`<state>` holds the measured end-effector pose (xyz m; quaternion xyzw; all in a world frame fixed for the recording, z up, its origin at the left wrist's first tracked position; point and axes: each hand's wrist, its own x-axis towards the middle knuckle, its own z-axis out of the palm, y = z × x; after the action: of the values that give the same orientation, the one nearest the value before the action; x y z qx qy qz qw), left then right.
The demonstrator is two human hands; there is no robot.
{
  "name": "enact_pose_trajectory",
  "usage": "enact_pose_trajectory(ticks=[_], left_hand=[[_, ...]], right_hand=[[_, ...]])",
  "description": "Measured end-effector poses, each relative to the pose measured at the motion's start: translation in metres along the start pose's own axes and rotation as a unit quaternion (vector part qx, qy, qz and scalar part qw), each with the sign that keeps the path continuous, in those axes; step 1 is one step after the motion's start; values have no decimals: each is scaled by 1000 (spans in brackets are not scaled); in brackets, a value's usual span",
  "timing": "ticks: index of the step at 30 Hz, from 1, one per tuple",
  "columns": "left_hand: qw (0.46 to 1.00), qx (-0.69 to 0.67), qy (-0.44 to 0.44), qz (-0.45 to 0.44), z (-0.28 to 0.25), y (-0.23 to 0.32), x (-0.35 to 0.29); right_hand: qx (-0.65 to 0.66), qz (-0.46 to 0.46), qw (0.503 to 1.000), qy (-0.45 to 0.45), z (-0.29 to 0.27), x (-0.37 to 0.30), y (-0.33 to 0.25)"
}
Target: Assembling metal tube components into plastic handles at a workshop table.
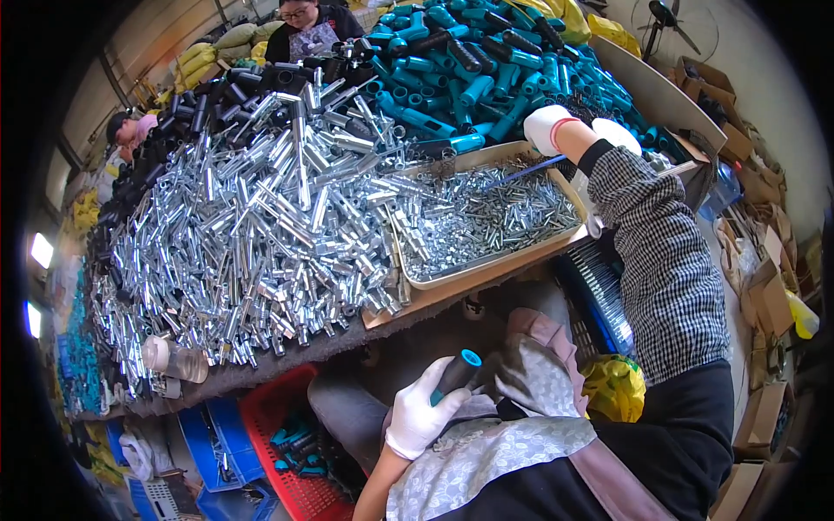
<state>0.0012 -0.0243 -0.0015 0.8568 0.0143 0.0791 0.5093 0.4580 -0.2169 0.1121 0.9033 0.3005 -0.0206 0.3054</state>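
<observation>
Above my lap, my left hand [417, 415], in a white glove, is closed around a black and teal plastic tool handle [460, 372]; its round teal-rimmed end faces up. My right hand [547, 128], also gloved in white, reaches to the far right corner of a shallow tray [502, 263]. Its fingers are bent down and hidden, so what they hold or touch does not show. Small metal pins [530, 211] and fittings fill the tray. A thin blue rod [526, 169] lies across it near my right wrist. Dark coiled springs [584, 108] are heaped beside that hand.
A large heap of shiny metal tool parts [252, 234] covers the table on the left. Teal and black handles [478, 82] pile up behind the tray. A clear jar [178, 359] sits at the near edge. Red [274, 434] and blue bins [217, 443] stand below. Two people work beyond.
</observation>
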Motion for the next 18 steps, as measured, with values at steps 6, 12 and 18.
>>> enact_pose_trajectory(ticks=[6, 12, 18], left_hand=[[1000, 4, 1, 4, -4, 3, -5], [1000, 3, 18, 5, -3, 1, -6], [1000, 5, 15, 17, 0, -1, -3]], right_hand=[[21, 22, 999, 28, 7, -3, -3], [47, 25, 997, 54, -8, -18, -10], [22, 147, 988, -40, -16, -13, -31]])
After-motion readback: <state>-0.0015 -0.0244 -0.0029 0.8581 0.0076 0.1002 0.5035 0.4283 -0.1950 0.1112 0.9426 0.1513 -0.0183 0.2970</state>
